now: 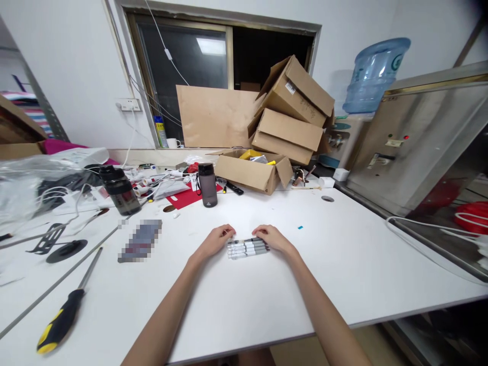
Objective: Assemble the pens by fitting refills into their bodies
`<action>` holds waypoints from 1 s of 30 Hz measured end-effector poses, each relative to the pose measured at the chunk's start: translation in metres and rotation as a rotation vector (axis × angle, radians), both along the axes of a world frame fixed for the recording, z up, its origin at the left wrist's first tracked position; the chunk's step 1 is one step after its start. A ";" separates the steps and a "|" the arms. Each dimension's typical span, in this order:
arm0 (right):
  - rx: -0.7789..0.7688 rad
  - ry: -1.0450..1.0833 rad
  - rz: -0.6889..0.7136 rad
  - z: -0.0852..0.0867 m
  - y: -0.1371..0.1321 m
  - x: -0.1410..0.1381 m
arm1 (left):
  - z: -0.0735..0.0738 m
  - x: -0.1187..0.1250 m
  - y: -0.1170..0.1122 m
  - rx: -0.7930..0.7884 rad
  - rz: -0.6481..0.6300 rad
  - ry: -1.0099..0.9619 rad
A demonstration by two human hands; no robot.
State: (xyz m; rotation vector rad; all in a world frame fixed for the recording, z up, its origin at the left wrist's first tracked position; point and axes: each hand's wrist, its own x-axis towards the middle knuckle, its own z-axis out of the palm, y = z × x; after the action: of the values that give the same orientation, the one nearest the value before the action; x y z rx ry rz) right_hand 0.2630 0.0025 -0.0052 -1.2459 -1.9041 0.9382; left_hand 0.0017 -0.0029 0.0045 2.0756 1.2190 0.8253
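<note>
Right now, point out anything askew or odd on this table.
The stacked brown cardboard boxes by the window lean: the top one tilts steeply. The grey markers between both hands lie neatly side by side.

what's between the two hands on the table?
A row of grey-and-white markers lies side by side on the white table. The left hand touches one end of the row, the right hand the other. Head view shows it.

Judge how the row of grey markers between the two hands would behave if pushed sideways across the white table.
The markers look round and slim, so they would probably roll apart on the smooth table. They seem light and stiff. The left hand and right hand touching each end likely keep them together.
</note>
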 end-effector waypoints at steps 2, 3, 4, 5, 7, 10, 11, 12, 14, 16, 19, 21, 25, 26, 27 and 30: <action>0.022 0.006 -0.019 -0.003 0.001 -0.004 | -0.006 0.006 0.001 0.032 0.020 -0.012; 0.038 0.008 -0.033 -0.005 0.001 -0.006 | -0.010 0.009 0.001 0.052 0.047 -0.024; 0.051 0.010 -0.045 -0.008 0.002 -0.008 | -0.013 0.013 0.001 0.080 0.089 -0.046; 0.067 0.013 -0.063 -0.010 0.003 -0.010 | -0.016 0.017 0.001 0.109 0.145 -0.075; 0.105 0.025 -0.100 -0.015 0.004 -0.013 | -0.020 0.024 0.000 0.111 0.244 -0.152; 0.150 0.050 -0.145 -0.021 0.004 -0.018 | -0.024 0.033 -0.002 0.047 0.328 -0.252; 0.168 0.065 -0.158 -0.022 0.003 -0.019 | -0.025 0.036 -0.003 0.027 0.343 -0.271; 0.181 0.078 -0.165 -0.023 0.002 -0.021 | -0.026 0.038 -0.003 0.013 0.355 -0.282; 0.198 0.090 -0.171 -0.023 -0.001 -0.024 | -0.030 0.043 -0.005 0.000 0.367 -0.284; 0.204 0.074 -0.164 -0.023 -0.004 -0.027 | -0.033 0.049 -0.009 0.006 0.357 -0.275; 0.199 0.078 -0.171 -0.022 -0.007 -0.033 | -0.037 0.057 -0.015 0.028 0.312 -0.243; 0.204 0.099 -0.175 -0.022 -0.008 -0.037 | -0.037 0.061 -0.017 0.030 0.301 -0.218; 0.161 0.197 -0.217 -0.024 -0.005 -0.042 | -0.032 0.063 -0.016 -0.035 0.346 -0.273; 0.133 0.254 -0.235 -0.026 -0.003 -0.042 | -0.030 0.063 -0.015 -0.054 0.359 -0.308; 0.105 0.319 -0.246 -0.027 -0.002 -0.043 | -0.028 0.062 -0.013 -0.071 0.370 -0.349; 0.038 0.513 -0.256 -0.031 0.002 -0.045 | -0.025 0.058 -0.008 -0.110 0.395 -0.504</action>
State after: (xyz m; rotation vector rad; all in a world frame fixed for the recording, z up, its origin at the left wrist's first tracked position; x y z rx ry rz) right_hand 0.2178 0.0049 -0.0358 -1.0671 -1.3248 0.9660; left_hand 0.0593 -0.0113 -0.0201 1.4276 1.3549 1.3294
